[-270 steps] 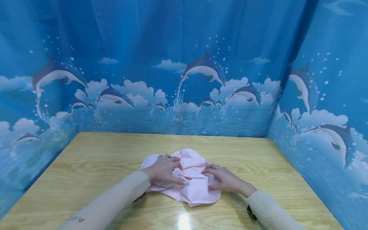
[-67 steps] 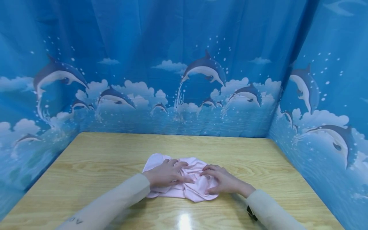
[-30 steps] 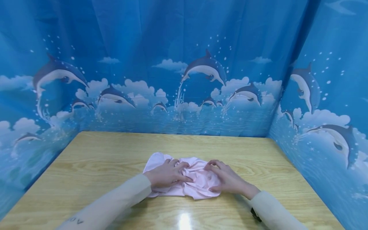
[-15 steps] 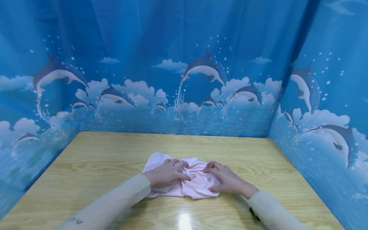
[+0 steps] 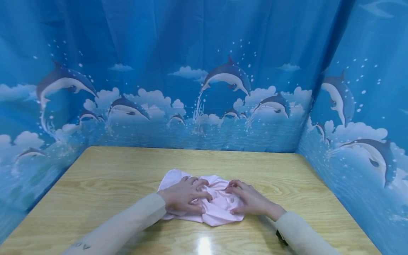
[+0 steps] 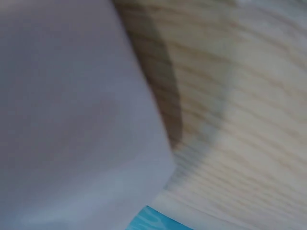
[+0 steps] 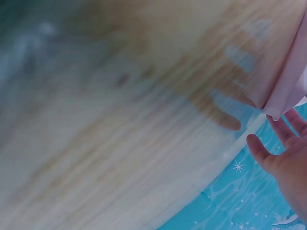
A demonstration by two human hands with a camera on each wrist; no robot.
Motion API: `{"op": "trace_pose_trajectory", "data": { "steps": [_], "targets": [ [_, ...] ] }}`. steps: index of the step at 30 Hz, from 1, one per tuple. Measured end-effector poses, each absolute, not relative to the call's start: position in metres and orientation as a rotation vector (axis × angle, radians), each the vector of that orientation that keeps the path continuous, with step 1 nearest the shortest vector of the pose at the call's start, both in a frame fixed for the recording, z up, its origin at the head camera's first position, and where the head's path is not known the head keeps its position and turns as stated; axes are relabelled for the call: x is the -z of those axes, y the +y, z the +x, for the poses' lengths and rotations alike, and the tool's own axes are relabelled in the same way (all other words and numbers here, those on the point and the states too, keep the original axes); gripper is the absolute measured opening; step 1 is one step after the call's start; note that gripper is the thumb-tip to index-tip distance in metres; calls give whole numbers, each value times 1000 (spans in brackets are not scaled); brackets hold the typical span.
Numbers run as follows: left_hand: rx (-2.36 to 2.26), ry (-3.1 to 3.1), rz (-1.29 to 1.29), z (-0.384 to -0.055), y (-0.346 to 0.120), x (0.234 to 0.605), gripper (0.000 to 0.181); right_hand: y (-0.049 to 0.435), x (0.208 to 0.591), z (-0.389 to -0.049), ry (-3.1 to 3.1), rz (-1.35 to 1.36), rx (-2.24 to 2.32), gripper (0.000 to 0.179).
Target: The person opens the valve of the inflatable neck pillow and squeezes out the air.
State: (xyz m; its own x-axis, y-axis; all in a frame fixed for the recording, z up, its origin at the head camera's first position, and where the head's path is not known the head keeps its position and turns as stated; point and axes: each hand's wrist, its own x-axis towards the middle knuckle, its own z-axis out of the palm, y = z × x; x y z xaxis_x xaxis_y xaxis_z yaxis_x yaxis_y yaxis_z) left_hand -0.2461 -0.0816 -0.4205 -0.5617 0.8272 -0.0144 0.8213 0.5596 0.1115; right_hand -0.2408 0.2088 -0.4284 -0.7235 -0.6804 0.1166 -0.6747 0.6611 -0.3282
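A crumpled pale pink cloth (image 5: pixel 220 214) with gathered folds and a small round button-like spot lies on the wooden table. My left hand (image 5: pixel 185 196) rests over its left half, fingers spread on the folds, thumb apart from the index finger toward the near side. At the right end my right hand (image 5: pixel 251 200) touches the cloth with bent, parted fingers and the thumb lower down. In the right wrist view the right hand (image 7: pixel 290 163) shows thumb and fingers apart beside a raised corner of pink cloth (image 7: pixel 285 81). Blurred pale cloth (image 6: pixel 76 120) fills the left wrist view's left side; the left hand is hidden there.
The light wooden table (image 5: pixel 121 170) has a bright reflection near its front edge. Blue curtains (image 5: pixel 178 42) printed with dolphins and clouds stand behind and at both sides of it.
Over nine seconds the cloth's far part has been drawn in and bunched. In the last half second my left thumb has moved nearer me, away from the index finger, and the near cloth edge spreads slightly.
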Motion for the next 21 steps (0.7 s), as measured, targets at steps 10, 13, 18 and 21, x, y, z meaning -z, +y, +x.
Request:
{"op": "trace_pose_trajectory", "data": {
  "steps": [10,13,18,21],
  "targets": [
    [-188,2815,1352,-244,-76,425,70,207,428,-243,2849,-1172,527,60],
    [-206,2852,1314,-245,-73,426,57,205,427,-244,2839,-1166,526,60],
    [-260,2876,1243,-245,-71,426,36,202,427,-244,2807,-1152,542,62],
    [-288,2886,1219,-245,-70,425,27,200,427,-244,2792,-1165,558,62]
  ]
}}
